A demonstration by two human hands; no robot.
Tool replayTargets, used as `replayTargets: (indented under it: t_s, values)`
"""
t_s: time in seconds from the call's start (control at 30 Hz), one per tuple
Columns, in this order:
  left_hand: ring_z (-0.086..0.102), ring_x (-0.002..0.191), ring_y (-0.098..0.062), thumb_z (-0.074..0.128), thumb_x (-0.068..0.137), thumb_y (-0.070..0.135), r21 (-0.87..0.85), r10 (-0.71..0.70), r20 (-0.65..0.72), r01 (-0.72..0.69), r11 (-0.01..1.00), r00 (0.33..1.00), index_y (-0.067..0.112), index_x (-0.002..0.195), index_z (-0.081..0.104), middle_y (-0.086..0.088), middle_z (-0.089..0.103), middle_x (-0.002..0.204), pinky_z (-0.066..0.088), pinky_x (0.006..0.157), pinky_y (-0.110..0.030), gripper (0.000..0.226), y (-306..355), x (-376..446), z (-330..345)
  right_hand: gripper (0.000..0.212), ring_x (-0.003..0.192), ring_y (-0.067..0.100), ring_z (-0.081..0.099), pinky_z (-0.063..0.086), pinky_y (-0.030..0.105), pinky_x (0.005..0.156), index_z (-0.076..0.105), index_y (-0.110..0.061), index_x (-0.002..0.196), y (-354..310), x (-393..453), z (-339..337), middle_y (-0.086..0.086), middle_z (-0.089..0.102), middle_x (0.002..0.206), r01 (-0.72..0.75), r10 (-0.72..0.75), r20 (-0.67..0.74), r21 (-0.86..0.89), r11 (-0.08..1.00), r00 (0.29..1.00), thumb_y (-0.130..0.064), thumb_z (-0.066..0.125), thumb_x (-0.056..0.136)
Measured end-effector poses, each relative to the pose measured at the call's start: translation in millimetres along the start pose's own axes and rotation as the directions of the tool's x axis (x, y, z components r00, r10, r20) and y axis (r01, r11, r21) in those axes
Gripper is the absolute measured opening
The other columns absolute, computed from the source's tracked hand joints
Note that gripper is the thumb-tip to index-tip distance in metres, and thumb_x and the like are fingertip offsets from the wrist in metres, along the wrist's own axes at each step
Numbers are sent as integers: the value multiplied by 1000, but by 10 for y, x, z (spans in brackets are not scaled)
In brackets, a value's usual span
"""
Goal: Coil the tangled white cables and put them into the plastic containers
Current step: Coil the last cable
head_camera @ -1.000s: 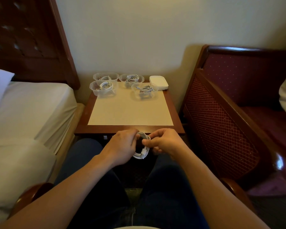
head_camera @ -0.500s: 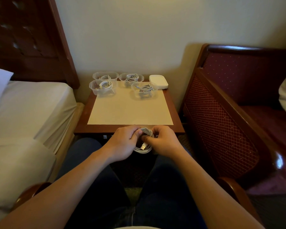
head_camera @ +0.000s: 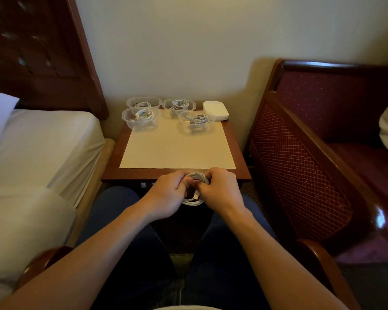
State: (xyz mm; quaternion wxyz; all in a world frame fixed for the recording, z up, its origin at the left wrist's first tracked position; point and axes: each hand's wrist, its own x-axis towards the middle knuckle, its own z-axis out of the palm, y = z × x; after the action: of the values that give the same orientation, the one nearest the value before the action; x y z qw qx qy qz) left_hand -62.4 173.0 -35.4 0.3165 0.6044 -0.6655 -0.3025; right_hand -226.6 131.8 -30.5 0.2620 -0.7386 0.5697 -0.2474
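Here, a white coil (head_camera: 194, 189) sits between both hands, just off the counter's (head_camera: 177, 173) near edge, above the lap. The left hand (head_camera: 168, 194) clamps the coil's 9 o'clock side, fingers curled round it; the right hand (head_camera: 221, 191) pinches its 3 o'clock side, and a plug end shows in the coil's middle. At the counter's 12 o'clock end stand four tubs (head_camera: 126, 117), each holding coiled cable, with a white lid (head_camera: 215, 109) at 1 o'clock.

Counted: four clear plastic containers (head_camera: 140, 118), each holding one coiled cable (head_camera: 144, 114); one white lidded box (head_camera: 215, 110); a fifth cable (head_camera: 195, 189) between two hands.
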Motion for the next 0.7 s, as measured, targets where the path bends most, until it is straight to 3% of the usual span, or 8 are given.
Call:
replayTargets:
  t_s: [0.13,0.23,0.33,0.4,0.5,0.6,0.67,0.7]
  values:
    - [61,79,-16,44,108,29,15,11,-13,-11,1000,1000,21,91,61,1,66,83,48,73,-41,25,115,21,27,12,75,20,55,42,30,63,52,-15,90,-17,-9,-34,0,58,83,-2,-2,-70,-60,998,998,-22,61,93]
    - [61,79,-18,44,108,30,47,36,1,-36,998,999,17,94,61,-1,66,83,47,73,-43,26,148,50,20,16,76,20,54,47,35,62,46,-19,84,-8,3,-95,-2,53,84,64,-70,-66,-95,993,995,-17,60,90]
    - [60,77,-16,45,108,29,13,29,-20,-29,999,999,20,96,63,0,67,81,47,71,-40,24,87,63,-36,18,75,16,50,44,28,60,50,-20,73,48,98,-141,-3,50,86,137,-140,-27,-92,986,990,-21,66,82]
    - [60,77,-15,45,108,27,8,50,-41,-49,999,998,20,98,64,1,67,82,46,71,-38,23,65,56,-55,22,71,15,53,42,30,61,52,-17,71,67,126,-143,3,60,81,75,-82,56,119,990,995,-21,70,82]
    - [60,83,-14,45,107,22,25,73,-75,-71,997,995,21,101,66,3,68,89,47,76,-37,22,38,61,-69,25,64,15,60,48,31,57,57,-13,80,79,86,-137,6,64,72,-56,-30,190,431,901,981,-25,78,85]
    - [61,84,-16,45,106,17,34,42,-90,-39,999,995,23,100,67,3,69,89,48,77,-41,24,-35,65,-101,25,65,13,68,53,23,57,65,-6,96,128,39,-163,3,70,75,-135,-113,338,629,766,934,-26,78,86]
    - [61,79,-17,45,107,22,21,17,-121,-15,1000,993,24,98,67,4,67,82,48,74,-41,24,-74,71,-141,22,73,16,70,57,25,67,68,-6,105,208,49,-177,7,73,83,-196,-204,407,747,636,890,-16,73,86]
    - [59,74,-15,45,107,24,11,12,-123,-10,1000,992,24,97,67,4,65,77,47,72,-40,25,-81,74,-167,21,75,16,71,59,26,71,70,-7,108,248,58,-185,9,74,87,-197,-233,419,758,621,878,-9,71,87]
